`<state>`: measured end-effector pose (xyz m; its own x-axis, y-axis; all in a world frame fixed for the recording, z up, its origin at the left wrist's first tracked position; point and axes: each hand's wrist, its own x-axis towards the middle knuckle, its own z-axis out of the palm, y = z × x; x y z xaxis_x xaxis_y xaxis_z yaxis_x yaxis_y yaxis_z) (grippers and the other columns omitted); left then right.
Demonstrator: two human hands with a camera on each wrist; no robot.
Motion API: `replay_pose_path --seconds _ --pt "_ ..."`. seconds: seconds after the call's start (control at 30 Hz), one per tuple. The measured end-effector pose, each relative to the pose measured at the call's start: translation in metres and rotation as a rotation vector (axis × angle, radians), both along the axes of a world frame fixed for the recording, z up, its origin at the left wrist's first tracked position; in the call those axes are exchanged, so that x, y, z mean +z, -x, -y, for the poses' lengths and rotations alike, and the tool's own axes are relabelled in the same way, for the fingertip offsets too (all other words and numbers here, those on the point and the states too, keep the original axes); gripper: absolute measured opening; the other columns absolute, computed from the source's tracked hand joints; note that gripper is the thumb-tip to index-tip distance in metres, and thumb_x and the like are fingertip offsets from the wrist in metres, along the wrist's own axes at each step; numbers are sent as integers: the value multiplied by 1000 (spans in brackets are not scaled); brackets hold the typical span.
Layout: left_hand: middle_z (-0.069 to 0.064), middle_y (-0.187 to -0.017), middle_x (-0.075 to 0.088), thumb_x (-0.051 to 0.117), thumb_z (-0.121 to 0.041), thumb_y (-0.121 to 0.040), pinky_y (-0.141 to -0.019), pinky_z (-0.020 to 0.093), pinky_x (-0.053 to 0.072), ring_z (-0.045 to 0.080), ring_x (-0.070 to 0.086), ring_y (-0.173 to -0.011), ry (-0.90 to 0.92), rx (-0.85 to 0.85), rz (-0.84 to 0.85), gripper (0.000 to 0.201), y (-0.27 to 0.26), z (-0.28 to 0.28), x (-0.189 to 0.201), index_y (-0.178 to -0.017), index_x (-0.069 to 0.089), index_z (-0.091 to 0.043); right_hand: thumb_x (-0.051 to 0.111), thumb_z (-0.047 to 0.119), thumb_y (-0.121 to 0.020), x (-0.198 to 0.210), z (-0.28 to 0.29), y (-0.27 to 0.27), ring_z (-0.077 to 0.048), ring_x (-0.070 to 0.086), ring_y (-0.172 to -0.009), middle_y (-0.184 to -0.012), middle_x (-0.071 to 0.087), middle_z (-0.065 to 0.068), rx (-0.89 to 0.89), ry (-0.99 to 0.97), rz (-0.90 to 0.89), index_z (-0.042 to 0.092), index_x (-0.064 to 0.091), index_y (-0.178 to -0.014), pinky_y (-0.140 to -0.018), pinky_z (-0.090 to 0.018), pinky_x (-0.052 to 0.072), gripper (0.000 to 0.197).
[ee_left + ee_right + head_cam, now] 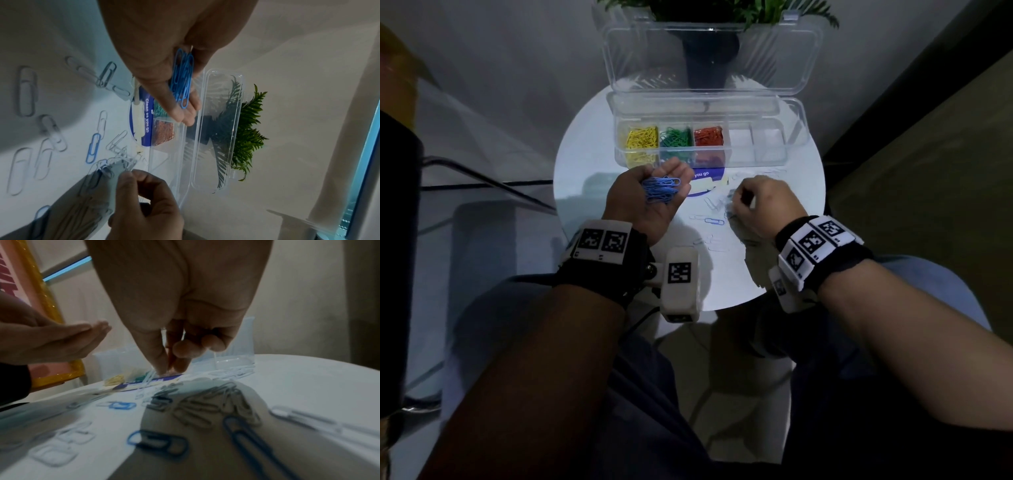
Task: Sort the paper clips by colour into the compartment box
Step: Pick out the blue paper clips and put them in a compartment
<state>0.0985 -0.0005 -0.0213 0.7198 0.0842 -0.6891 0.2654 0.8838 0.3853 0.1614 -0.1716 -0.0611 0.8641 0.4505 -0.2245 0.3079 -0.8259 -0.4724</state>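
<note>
Above organizer box (767, 150) I pass freely from front; raised lid (774, 58) walls its back; loose clips (714, 221) strewn before it.
</note>
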Motion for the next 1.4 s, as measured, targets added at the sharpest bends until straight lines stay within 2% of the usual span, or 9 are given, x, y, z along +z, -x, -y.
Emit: replay_pose_path --seconds 0.1,0.2,0.37,0.57,0.77,0.93,1.03,1.17,1.4 --pt "13 -139 50 21 -23 -102 -75 26 49 22 47 -130 -11 -7 -3 43 0 1 1 -93 58 -2 56 16 -85 5 1 -4 -27 58 -95 -101 62 -13 -37 -15 15 8 66 -95 -84 -32 44 16" --pt "13 -139 50 21 -23 -102 -78 26 48 22 46 -130 -18 -10 -4 43 -1 2 0 -95 58 -2 57 20 -86 6 -8 7 -28 58 -91 -101 58 -13 38 -15 14 9 68 -94 -78 -31 44 17" --pt "14 -139 49 21 -22 -102 -76 26 48 22 45 -131 -15 -12 -1 43 -1 1 -1 -117 52 3 65 25 -81 -4 -16 13 -25 57 -99 -112 53 -6 180 147 -50 16 69 -95 -79 -31 45 17" --pt "14 -138 50 22 -22 -102 -90 27 43 22 47 -129 -43 -32 1 42 -1 4 1 -93 58 -2 50 22 -89 1 -11 7 -32 59 -90 -101 61 -14 183 106 21 7 66 -91 -71 -33 43 22" --pt "14 -132 54 21 -23 -102 -90 28 42 23 47 -129 -50 -39 -1 44 -2 7 -1 -92 58 -1 55 17 -86 18 24 6 -18 52 -75 -90 68 -7 160 52 -101 11 63 -87 -72 -25 43 10" --pt "14 -108 63 24 -22 -101 -85 27 45 25 48 -129 -54 -43 9 42 -2 9 -4 -93 58 0 62 21 -85 4 31 21 -23 57 -101 -108 63 -6 219 197 -163 15 65 -103 -85 -29 43 20" --pt "15 -125 58 23 -24 -102 -80 26 47 24 49 -128 -54 -44 1 44 -5 11 -6 -93 58 0 65 25 -82 1 34 25 -23 57 -101 -110 56 -5 175 206 -130 15 66 -104 -84 -31 44 24" --pt "11 -104 64 21 -25 -102 -72 25 50 23 49 -127 -70 -60 -4 45 -7 14 -10 -95 59 -1 65 23 -83 -3 36 27 -27 58 -99 -111 53 -6 148 207 -93 11 68 -99 -82 -33 47 20" --pt "13 -124 59 20 -24 -102 -79 25 49 22 49 -128 -70 -75 -14 46 -8 16 -14 -93 59 -2 53 23 -90 2 31 20 -23 57 -85 -96 58 -9 161 125 -125 7 62 -93 -76 -28 43 20"
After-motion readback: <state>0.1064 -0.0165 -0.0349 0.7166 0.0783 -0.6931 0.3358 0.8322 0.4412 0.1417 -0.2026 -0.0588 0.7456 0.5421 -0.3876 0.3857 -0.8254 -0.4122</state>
